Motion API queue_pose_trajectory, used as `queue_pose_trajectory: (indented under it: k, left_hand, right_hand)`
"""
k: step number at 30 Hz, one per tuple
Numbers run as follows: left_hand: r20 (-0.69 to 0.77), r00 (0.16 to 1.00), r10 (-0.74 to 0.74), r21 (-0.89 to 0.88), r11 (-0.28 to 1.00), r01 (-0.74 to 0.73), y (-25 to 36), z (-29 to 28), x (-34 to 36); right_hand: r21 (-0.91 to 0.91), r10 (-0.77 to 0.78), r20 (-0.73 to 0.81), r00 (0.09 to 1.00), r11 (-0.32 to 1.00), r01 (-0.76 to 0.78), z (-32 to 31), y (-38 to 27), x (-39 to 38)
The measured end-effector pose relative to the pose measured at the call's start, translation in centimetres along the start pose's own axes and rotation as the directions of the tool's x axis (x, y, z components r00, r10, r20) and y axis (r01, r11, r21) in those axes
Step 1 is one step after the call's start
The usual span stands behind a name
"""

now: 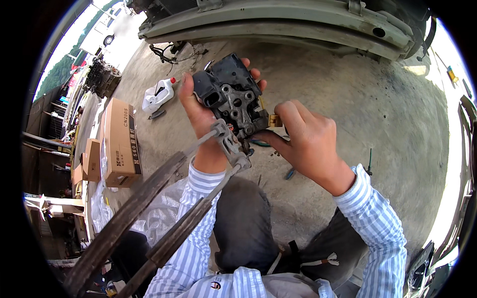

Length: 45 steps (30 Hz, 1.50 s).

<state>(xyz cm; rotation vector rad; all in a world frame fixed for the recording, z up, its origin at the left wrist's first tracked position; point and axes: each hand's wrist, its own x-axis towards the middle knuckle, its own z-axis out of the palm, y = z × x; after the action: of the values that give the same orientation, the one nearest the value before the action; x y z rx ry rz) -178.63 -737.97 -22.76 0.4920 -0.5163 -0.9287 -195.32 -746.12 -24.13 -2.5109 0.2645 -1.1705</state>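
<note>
In front of me my left hand (196, 107) grips a black and grey car part (237, 102), thumb on its left side and fingertips showing past its far right edge. The part has a metal face with round holes and black plastic housings. At its lower end sits a metal bracket (231, 144), joined to two long rods or pipes in worn dark sleeves (134, 218) that run down to the lower left. My right hand (310, 141) is closed at the part's lower right, its fingers around a small tan connector (274, 120). The right fingertips are partly hidden.
A car's bumper beam (278, 25) spans the far side. On the concrete floor (392, 114) stand a white jug with a red cap (158, 95) and a cardboard box (119, 144) at left. Clear plastic wrap (161, 211) lies beside my left arm. A greasy engine (102, 78) sits far left.
</note>
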Motion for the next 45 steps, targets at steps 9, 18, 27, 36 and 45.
queue_pose_trajectory:
  k: [9,18,27,36,45]
  left_hand:
    - [-0.084,0.996,-0.024,0.044,0.999,0.028,-1.1,1.0,-0.7]
    - [0.119,0.993,-0.026,0.081,0.997,0.016,1.7,-0.1,-1.3]
    - [-0.037,0.999,0.000,-0.027,1.000,-0.001,1.4,-0.9,-0.6]
    - [0.003,0.999,-0.044,-0.006,0.999,0.044,1.9,-3.1,-0.3]
    - [0.018,0.994,-0.107,-0.047,0.993,0.108,-0.7,-2.2,-0.1]
  right_hand:
    - [0.069,-0.044,0.138,0.990,0.997,0.034,-1.3,1.4,0.4]
    - [0.113,-0.151,0.071,0.986,0.983,0.142,-2.6,0.8,0.6]
    - [0.178,-0.045,0.067,0.997,0.983,0.032,-1.0,0.2,-0.9]
    - [0.238,0.167,0.067,0.984,0.955,-0.178,0.5,-1.0,-1.6]
    - [0.477,0.167,0.375,0.912,0.809,-0.345,-1.8,3.7,0.3]
